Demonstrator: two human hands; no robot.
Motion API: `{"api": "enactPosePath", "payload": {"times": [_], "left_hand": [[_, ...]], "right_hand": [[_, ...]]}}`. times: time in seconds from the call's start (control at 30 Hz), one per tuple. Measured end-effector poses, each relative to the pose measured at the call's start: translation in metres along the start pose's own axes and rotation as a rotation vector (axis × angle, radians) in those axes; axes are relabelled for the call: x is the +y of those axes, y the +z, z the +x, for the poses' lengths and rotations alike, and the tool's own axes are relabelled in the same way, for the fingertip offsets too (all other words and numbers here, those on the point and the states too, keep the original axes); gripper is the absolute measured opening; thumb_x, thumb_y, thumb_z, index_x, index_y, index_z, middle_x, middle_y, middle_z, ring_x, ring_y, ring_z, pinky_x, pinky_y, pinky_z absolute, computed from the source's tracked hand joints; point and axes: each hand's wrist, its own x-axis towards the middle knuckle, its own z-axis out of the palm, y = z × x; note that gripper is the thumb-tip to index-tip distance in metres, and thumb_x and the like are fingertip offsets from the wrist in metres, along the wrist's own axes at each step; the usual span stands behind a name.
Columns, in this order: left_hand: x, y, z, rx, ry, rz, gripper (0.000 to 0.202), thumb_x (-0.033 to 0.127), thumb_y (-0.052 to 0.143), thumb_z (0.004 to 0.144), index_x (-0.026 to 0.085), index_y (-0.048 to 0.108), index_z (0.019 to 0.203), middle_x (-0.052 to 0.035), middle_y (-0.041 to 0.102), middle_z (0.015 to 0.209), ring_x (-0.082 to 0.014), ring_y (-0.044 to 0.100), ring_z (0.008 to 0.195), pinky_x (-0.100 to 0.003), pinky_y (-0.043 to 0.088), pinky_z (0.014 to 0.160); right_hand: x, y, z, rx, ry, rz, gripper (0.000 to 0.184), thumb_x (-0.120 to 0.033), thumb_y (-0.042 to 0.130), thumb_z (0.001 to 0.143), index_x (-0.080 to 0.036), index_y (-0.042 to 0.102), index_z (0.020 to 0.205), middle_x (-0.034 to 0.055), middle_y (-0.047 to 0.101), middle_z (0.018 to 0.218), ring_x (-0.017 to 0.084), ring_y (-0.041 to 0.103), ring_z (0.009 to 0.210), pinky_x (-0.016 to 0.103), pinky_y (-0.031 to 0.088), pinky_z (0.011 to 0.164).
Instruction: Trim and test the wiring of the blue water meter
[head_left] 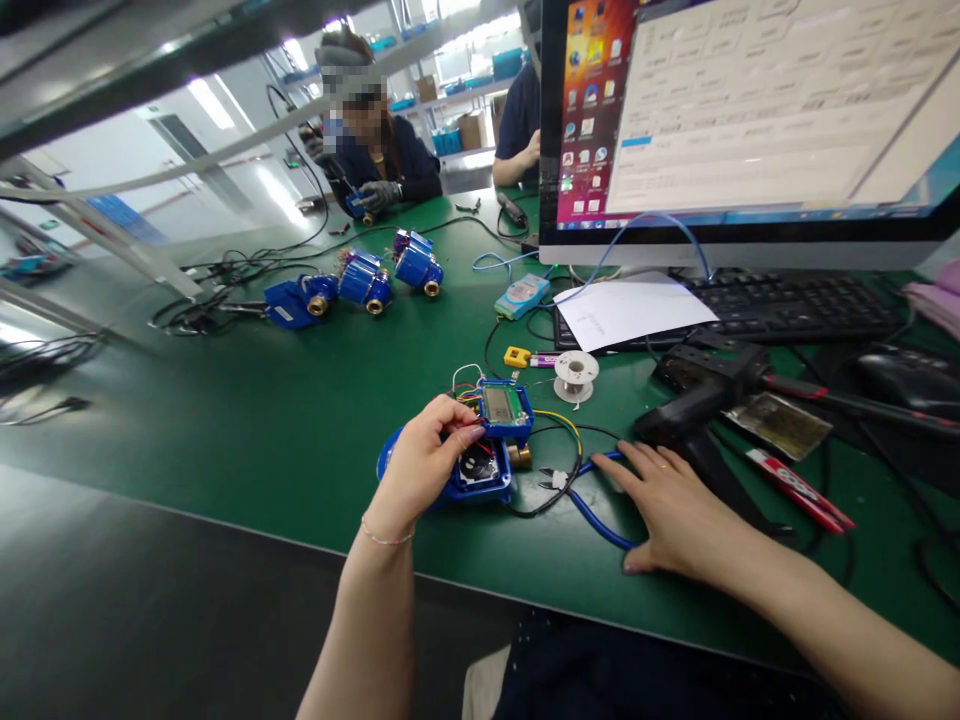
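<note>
An opened blue meter with a brass fitting lies near the table's front edge. Its display unit, showing a small grey screen and green board, is tipped up behind the body. My left hand is over the meter, thumb and forefinger pinched on thin red and black wires. Wire cutters with blue handles lie on the table just right of the meter. My right hand is beside them, fingers spread around the handle ends; whether it touches them I cannot tell.
A wire spool, yellow piece and light-blue device lie behind the meter. Several blue meters stand farther left. At right are a handheld scanner, keyboard and monitor. A gloved co-worker sits across the table.
</note>
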Motion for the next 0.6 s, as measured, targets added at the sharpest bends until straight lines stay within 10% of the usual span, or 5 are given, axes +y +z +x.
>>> {"api": "enactPosePath", "payload": {"times": [0.17, 0.37, 0.6], "left_hand": [[-0.002, 0.004, -0.002, 0.069, -0.016, 0.004, 0.011, 0.026, 0.056, 0.078, 0.016, 0.060, 0.075, 0.0011, 0.055, 0.070, -0.0124, 0.049, 0.065, -0.024, 0.037, 0.062], [0.000, 0.008, -0.008, 0.129, 0.002, 0.113, 0.010, 0.023, 0.059, 0.080, 0.016, 0.062, 0.074, 0.0033, 0.057, 0.062, -0.0090, 0.047, 0.055, -0.021, 0.035, 0.054], [0.004, 0.017, -0.014, 0.235, 0.079, 0.202, 0.009, 0.019, 0.062, 0.079, 0.015, 0.063, 0.071, 0.0052, 0.056, 0.057, -0.0054, 0.046, 0.049, -0.018, 0.035, 0.050]], "right_hand": [[-0.010, -0.013, -0.012, -0.023, 0.038, -0.129, 0.051, -0.011, 0.058, 0.061, -0.004, 0.058, 0.111, 0.0187, 0.057, 0.103, 0.032, 0.055, 0.097, 0.043, 0.045, 0.085], [-0.002, -0.013, -0.039, -0.016, 0.208, -0.058, 0.030, -0.004, 0.046, 0.063, -0.011, 0.058, 0.089, 0.0158, 0.059, 0.090, 0.030, 0.058, 0.085, 0.043, 0.045, 0.077], [-0.007, -0.026, -0.060, -0.069, 0.164, 1.269, 0.046, -0.051, 0.046, 0.077, -0.024, 0.046, 0.115, 0.0058, 0.059, 0.086, 0.020, 0.056, 0.070, 0.034, 0.046, 0.061]]}}
